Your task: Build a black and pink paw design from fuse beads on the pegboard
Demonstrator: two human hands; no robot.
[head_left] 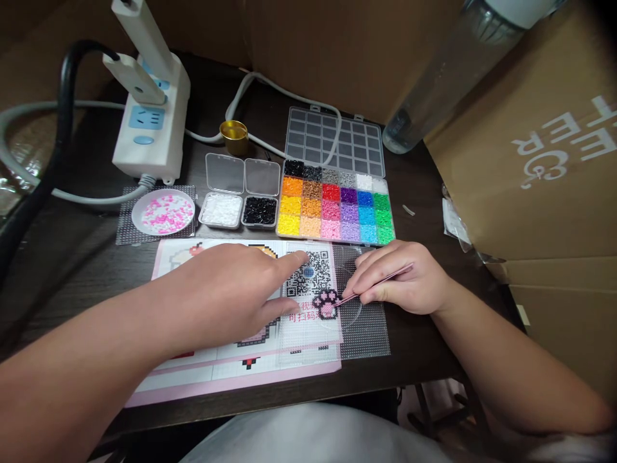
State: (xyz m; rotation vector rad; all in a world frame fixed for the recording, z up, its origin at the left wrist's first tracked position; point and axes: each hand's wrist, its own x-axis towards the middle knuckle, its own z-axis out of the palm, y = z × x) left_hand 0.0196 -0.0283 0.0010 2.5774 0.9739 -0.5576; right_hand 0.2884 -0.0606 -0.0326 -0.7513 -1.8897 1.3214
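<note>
My right hand [407,276] is closed around pink tweezers [383,280], whose tips reach the paw-shaped bead piece [327,304]. Black beads outline the paw; pink ones fill it, with a whitish patch at its lower right. The piece sits on a clear pegboard [367,331] that partly overlaps a printed pattern sheet [308,337] with a QR code. My left hand [231,289] reaches across the sheet, index finger and thumb apart with nothing between them. The index fingertip is over the QR code, the thumb left of the paw. My left hand hides part of the printed patterns.
Behind the sheets stand a sorted bead box [337,206], a small box of white beads [221,211], one of black beads [260,211] and a dish of pink and white beads [164,211]. A gold cup [234,137], power strip [153,122] and bottle [448,77] are farther back.
</note>
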